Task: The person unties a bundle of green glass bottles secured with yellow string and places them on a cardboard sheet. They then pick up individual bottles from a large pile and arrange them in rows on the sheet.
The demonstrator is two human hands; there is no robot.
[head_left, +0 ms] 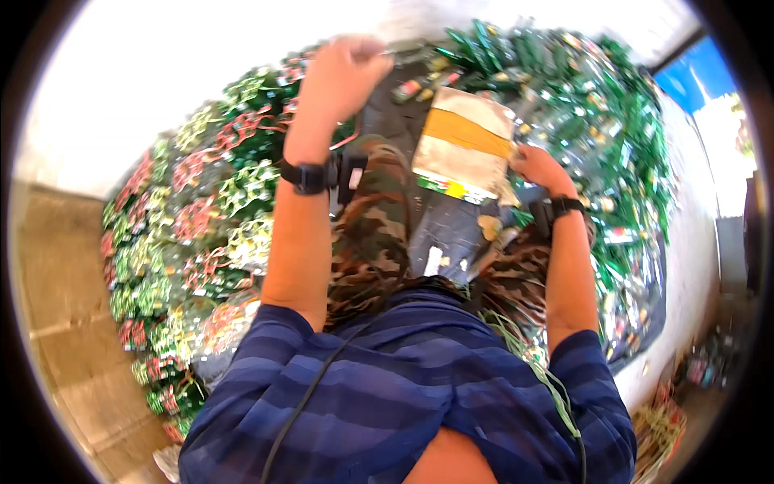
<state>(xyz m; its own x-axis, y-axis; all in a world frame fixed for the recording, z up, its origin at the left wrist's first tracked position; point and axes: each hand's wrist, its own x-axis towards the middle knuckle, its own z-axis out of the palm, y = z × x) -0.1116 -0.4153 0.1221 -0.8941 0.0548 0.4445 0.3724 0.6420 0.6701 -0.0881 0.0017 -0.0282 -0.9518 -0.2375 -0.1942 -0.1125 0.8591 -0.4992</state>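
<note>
My left hand (348,71) is raised at the far side, over the gap between two heaps of bottles. It is smeared by motion and its fingers look bent, but I cannot make out whether they hold anything. Fingers curled, my right hand (542,168) grips the right edge of a brown piece of cardboard (463,133). A yellow band crosses the cardboard, and a green and yellow printed strip runs along its near edge. It lies between my knees, above a dark sheet (451,230).
Green plastic bottles with red and light green strips (193,218) fill the left side. Loose green and clear bottles (597,121) heap up at the right. Brown cardboard panels (72,306) border the left, a pale wall (201,56) the back. A bundle of straw-coloured strands (657,440) lies lower right.
</note>
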